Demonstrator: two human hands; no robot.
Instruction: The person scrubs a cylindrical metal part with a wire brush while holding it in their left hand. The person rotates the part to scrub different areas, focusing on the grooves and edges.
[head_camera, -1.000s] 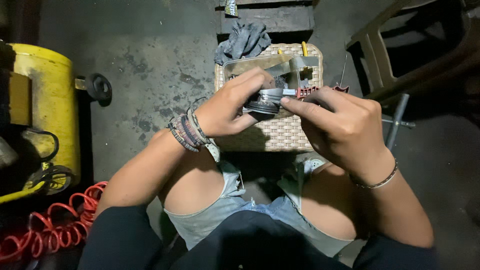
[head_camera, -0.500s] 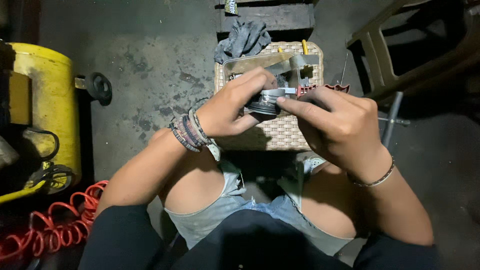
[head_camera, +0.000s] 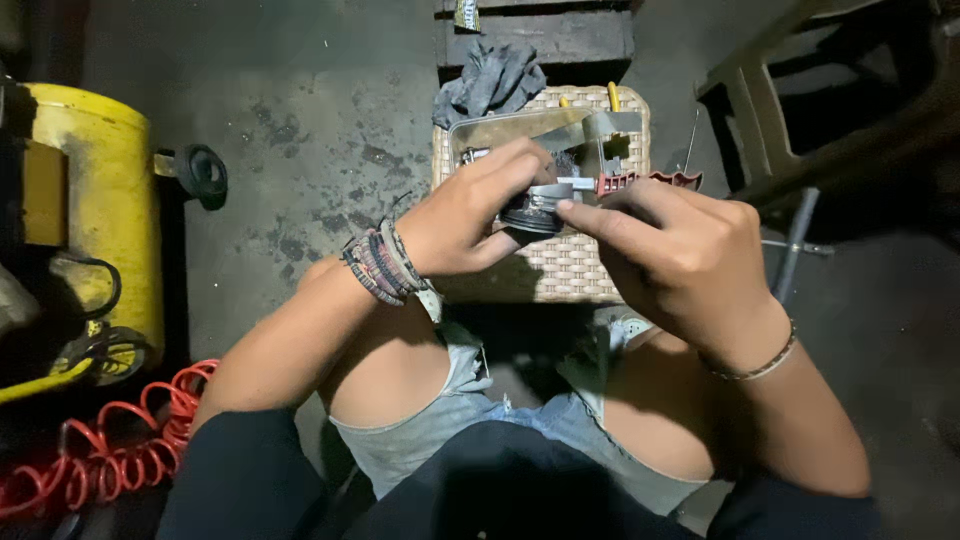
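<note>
Both hands meet over a woven wicker stool (head_camera: 570, 270). Between them is a small round dark metal part (head_camera: 535, 212), like a short grooved cylinder. My left hand (head_camera: 470, 215), with several braided bands at the wrist, grips the part from the left, fingers curled over its top. My right hand (head_camera: 680, 255), a thin bracelet on its wrist, pinches the part's right edge with thumb and forefinger. On the stool behind the hands lies a shallow metal tray (head_camera: 510, 128) with tools, among them a red-handled one (head_camera: 640, 181).
A grey rag (head_camera: 492, 80) lies at the stool's far edge. At the left are a yellow tank (head_camera: 95, 210) with a black wheel (head_camera: 203, 175) and a coiled red hose (head_camera: 110, 450). A chair frame (head_camera: 800, 110) stands at the right on the concrete floor.
Both hands have kept hold of the round part and only shifted their fingers slightly on it. The rest is unchanged.
</note>
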